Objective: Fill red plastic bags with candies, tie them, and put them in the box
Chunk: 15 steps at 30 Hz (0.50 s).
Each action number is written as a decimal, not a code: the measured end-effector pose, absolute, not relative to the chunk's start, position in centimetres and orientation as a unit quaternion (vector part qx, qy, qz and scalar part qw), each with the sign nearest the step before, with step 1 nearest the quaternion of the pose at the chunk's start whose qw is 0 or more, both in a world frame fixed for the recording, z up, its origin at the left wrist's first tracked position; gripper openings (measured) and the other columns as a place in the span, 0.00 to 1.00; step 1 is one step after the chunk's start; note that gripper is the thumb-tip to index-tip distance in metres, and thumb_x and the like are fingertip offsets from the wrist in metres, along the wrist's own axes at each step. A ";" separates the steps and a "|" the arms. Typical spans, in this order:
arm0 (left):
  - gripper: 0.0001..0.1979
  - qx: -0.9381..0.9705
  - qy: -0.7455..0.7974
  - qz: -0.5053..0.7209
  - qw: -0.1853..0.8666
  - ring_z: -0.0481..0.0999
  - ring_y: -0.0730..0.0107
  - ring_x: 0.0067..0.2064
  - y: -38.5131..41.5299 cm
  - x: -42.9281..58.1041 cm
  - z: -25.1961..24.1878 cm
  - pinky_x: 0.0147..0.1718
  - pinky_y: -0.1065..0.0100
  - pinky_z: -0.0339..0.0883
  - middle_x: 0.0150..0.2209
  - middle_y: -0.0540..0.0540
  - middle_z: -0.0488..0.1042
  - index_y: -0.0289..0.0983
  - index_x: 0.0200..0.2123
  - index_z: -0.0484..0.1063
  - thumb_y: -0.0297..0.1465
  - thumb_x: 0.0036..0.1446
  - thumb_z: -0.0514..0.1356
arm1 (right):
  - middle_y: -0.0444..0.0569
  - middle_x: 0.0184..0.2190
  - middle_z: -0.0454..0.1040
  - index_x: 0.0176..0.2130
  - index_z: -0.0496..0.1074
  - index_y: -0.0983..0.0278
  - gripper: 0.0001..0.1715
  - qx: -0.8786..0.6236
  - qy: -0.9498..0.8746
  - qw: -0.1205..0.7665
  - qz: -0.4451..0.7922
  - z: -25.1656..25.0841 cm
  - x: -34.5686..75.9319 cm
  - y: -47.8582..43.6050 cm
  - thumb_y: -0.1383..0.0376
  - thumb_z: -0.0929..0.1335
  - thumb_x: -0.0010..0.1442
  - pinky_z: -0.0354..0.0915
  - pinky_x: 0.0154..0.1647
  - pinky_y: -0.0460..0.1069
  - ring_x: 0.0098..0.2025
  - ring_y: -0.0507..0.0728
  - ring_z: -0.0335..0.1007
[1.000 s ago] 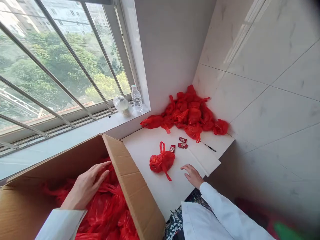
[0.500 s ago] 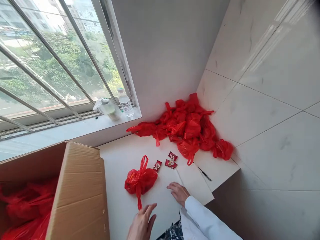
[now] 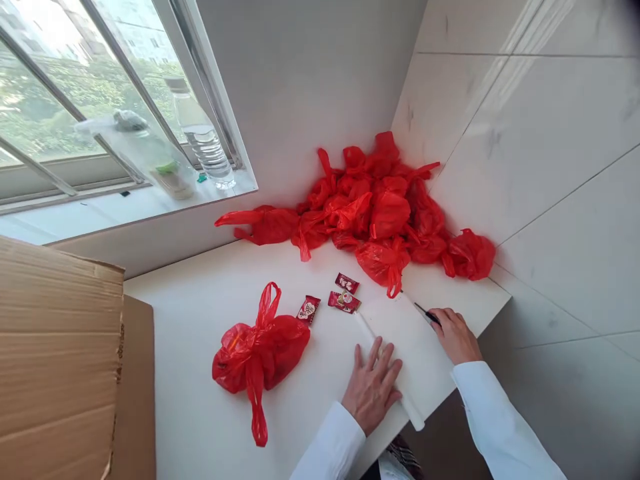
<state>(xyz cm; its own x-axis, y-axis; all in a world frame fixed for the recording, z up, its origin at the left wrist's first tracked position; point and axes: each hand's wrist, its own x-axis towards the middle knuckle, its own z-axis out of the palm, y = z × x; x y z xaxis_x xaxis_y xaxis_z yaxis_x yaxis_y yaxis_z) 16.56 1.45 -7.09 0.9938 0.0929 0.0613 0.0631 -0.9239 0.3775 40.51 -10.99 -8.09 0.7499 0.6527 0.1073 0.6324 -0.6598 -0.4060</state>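
My left hand (image 3: 373, 388) lies with fingers spread on the white paper (image 3: 403, 337), across its curled left edge. At the paper's right side, my right hand (image 3: 456, 337) has its fingers closed on a black pen (image 3: 428, 313), whose tip points up and left. A tied red plastic bag (image 3: 280, 350) sits left of my left hand, its handle loops sticking out. Between that bag and the paper are small dark-red snack packets: one packet (image 3: 309, 310) beside the bag, another packet (image 3: 347, 283) farther back, and a third packet (image 3: 344, 301) at the paper's corner.
Many red bags (image 3: 385, 207) are heaped in the table's far corner against the walls. A cardboard box (image 3: 55, 360) stands on the left. The windowsill holds a water bottle (image 3: 203, 143) and a clear plastic bag-wrapped cup (image 3: 160, 163). The white table (image 3: 190, 400) ends at lower right.
My right hand has moved right from the paper's edge and taken hold of the pen. My left hand has come from near the red bag onto the paper. The view has shifted closer.
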 end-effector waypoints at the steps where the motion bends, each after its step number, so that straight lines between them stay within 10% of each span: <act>1: 0.26 0.980 0.039 0.044 0.189 0.43 0.50 0.69 1.2 16.3 -7.6 0.58 0.34 0.52 0.67 0.45 0.52 0.44 0.62 0.55 0.43 0.63 0.52 | 0.53 0.38 0.71 0.39 0.72 0.61 0.12 -0.912 -0.347 0.219 0.021 -8.4 40.5 -10.9 0.68 0.62 0.57 0.61 0.37 0.53 0.41 0.62 0.62; 10: 0.16 0.973 0.113 0.099 0.176 0.48 0.52 0.68 0.3 11.6 -7.6 0.57 0.31 0.47 0.65 0.46 0.58 0.44 0.55 0.64 0.36 0.66 0.48 | 0.50 0.29 0.70 0.28 0.70 0.63 0.03 -0.883 -0.276 0.374 0.059 -4.9 40.6 -13.7 0.69 0.67 0.47 0.60 0.34 0.52 0.35 0.58 0.64; 15: 0.13 0.966 0.146 0.139 0.160 0.51 0.54 0.67 -0.6 11.8 -7.1 0.58 0.33 0.47 0.63 0.45 0.62 0.44 0.51 0.67 0.34 0.64 0.51 | 0.46 0.29 0.72 0.34 0.67 0.63 0.17 -0.763 -0.288 0.545 0.194 -3.4 35.2 -16.1 0.55 0.68 0.47 0.67 0.30 0.49 0.28 0.53 0.68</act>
